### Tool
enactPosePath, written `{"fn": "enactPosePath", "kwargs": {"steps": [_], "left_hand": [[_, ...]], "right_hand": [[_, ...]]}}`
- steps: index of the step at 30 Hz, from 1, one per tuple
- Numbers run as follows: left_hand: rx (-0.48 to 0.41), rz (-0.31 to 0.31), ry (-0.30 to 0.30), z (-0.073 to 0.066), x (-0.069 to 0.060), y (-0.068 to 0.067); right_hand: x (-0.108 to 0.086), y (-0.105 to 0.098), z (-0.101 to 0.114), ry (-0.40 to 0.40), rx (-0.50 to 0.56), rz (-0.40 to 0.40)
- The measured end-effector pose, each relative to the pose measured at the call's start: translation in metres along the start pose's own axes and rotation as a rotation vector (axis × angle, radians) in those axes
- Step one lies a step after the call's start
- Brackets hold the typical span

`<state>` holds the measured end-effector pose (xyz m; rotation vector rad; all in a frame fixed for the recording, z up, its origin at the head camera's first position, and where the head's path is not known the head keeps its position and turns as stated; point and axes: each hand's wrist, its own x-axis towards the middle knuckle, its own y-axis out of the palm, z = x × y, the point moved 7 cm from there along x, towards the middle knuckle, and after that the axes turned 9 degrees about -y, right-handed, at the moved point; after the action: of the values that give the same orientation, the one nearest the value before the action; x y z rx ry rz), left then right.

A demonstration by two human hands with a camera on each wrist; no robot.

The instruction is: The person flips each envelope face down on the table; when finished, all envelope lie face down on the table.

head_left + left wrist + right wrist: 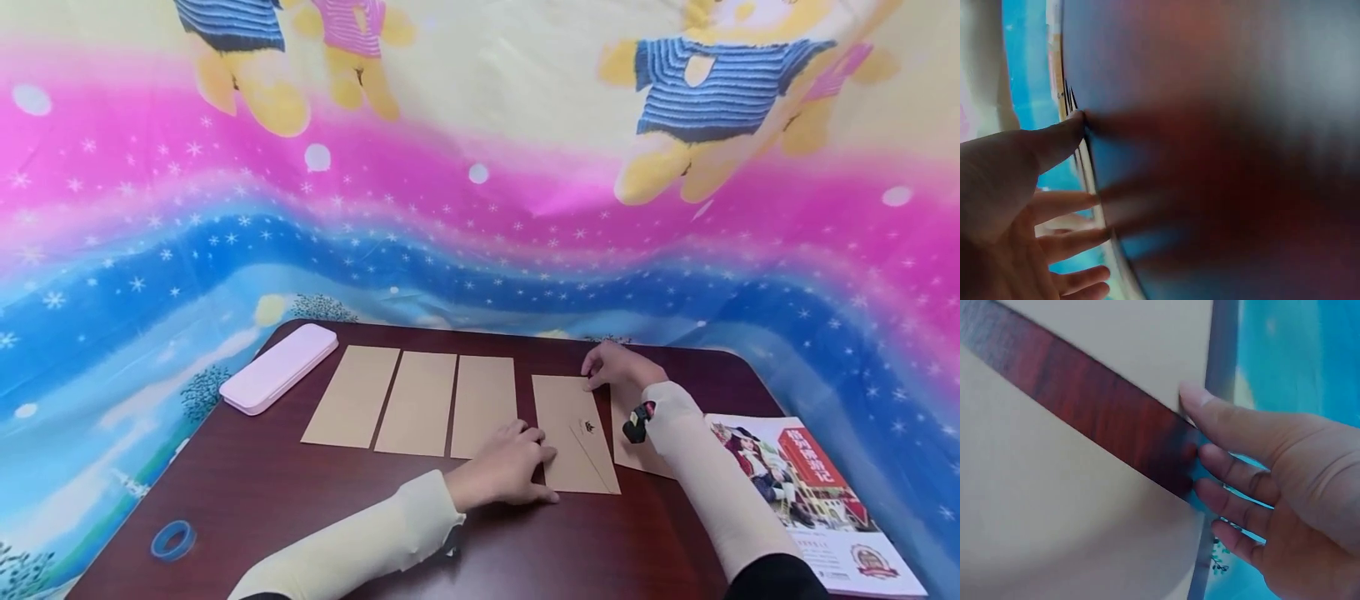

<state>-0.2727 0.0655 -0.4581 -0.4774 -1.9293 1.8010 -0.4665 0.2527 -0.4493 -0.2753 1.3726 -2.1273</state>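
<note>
A brown envelope [566, 429] with a small crown mark and a diagonal flap line lies flat. Along its left edge rests my left hand [506, 467], fingers and thumb spread; in the left wrist view that hand [1016, 212] touches a dark surface. My right hand [621, 367] is at the envelope's top right corner, its thumb touching the edge. The right wrist view shows this hand [1285, 481] with bent fingers over the dark gap between two envelopes. Another envelope [637, 454] lies partly under my right forearm.
Three plain envelopes [351, 398] [417, 404] [483, 400] lie in a row to the left. Beyond them is a pink case [281, 367]. A blue tape roll [173, 541] sits near the table's left edge, and a book [817, 492] at the right.
</note>
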Motion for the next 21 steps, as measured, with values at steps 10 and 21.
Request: {"fn": "enactPosePath", "kwargs": {"steps": [10,21], "left_hand": [[0.094,0.061,0.006,0.009,0.022,-0.007],[0.053,0.114,-0.129,0.033,0.034,-0.007]], "right_hand": [[0.013,-0.001,-0.008,0.019,-0.003,-0.042],[0.022,-0.004,-0.011,0.074,-0.004,-0.060]]}}
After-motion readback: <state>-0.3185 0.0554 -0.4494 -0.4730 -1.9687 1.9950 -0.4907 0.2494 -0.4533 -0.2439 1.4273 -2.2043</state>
